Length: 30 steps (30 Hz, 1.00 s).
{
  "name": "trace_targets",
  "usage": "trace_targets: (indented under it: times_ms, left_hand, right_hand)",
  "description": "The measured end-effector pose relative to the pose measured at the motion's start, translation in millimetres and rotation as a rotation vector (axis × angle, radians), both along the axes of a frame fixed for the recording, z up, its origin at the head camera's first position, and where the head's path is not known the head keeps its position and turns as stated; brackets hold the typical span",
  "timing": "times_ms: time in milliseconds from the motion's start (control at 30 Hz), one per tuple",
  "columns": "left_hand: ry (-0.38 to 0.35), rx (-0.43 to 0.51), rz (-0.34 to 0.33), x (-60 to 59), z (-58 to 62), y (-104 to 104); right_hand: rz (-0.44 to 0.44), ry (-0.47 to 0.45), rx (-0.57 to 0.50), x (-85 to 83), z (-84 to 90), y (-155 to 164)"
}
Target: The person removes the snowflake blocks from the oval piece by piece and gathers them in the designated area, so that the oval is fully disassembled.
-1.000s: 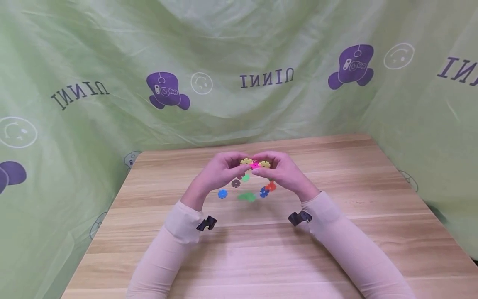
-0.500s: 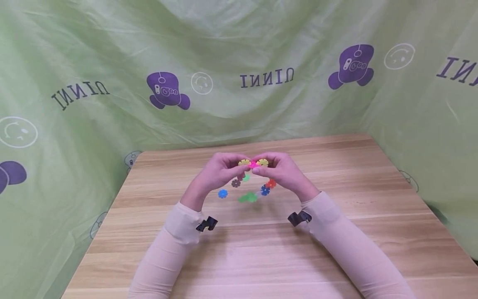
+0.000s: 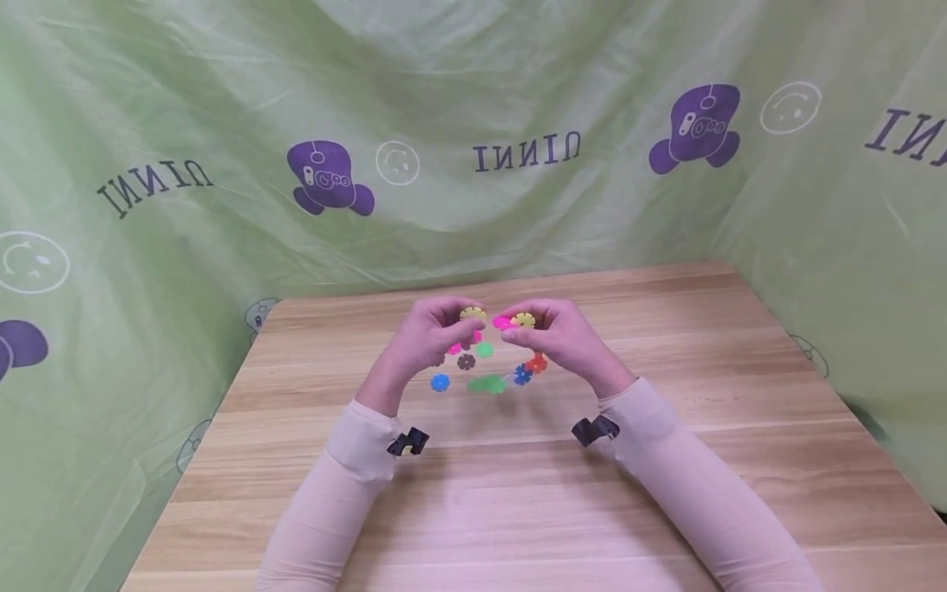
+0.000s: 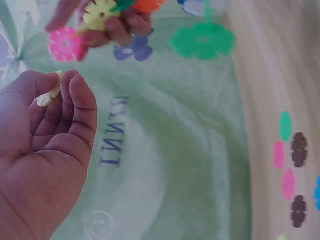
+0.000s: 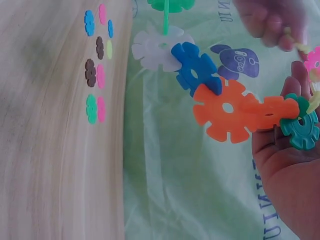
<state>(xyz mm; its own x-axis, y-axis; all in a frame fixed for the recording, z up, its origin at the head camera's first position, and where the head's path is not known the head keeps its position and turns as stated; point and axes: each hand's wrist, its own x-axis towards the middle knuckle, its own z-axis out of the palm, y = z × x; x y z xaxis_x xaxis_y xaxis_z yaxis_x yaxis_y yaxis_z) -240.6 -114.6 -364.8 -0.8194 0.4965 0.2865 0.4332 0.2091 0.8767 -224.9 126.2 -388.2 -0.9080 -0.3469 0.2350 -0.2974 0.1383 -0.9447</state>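
Above the middle of the wooden tabletop [image 3: 666, 493], the left hand [image 3: 429, 337] pinches a single yellow disc [image 3: 472, 313] in curled fingers, just apart from the right hand [image 3: 565, 337]. That hand's fingers grip a chain of snowflake discs [image 5: 230, 107] by its pink and yellow end, apparently lined up for slotting together. Only the right wrist view shows the chain's orange, blue, white and green links clearly; loose discs [image 3: 466, 362] lie beneath.
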Motion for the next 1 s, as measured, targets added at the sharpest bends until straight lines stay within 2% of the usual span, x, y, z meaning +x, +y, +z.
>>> trace_targets:
  times_ms: [100, 167, 400, 567, 700, 1000]
  left_hand:
    - [-0.057, -0.034, 0.046, -5.3, -7.0, -3.0]
    - [-0.089, -0.050, 0.051, -9.6, -13.5, -4.2]
    - [-0.194, -0.118, -0.010, -24.0, -42.9, -1.3]
    - [-0.173, -0.291, 0.030, -30.4, -65.2, 2.0]
    - [-0.137, -0.406, 0.029, -34.7, -79.5, 4.1]
    - [-0.217, -0.474, -0.027, -39.5, -97.0, 5.9]
  right_hand:
    - [-0.001, 0.001, 0.008, 0.8, 1.1, 0.5]
    - [0.000, 0.004, 0.014, 1.4, 1.6, 0.6]
    - [0.002, -0.001, 0.009, 1.5, 0.0, 1.9]
    - [0.005, -0.002, 0.017, 0.5, -1.9, 2.2]
    - [0.000, -0.002, 0.028, 0.1, -3.1, 2.0]
    - [0.014, -0.017, 0.026, 0.8, -2.5, 2.1]
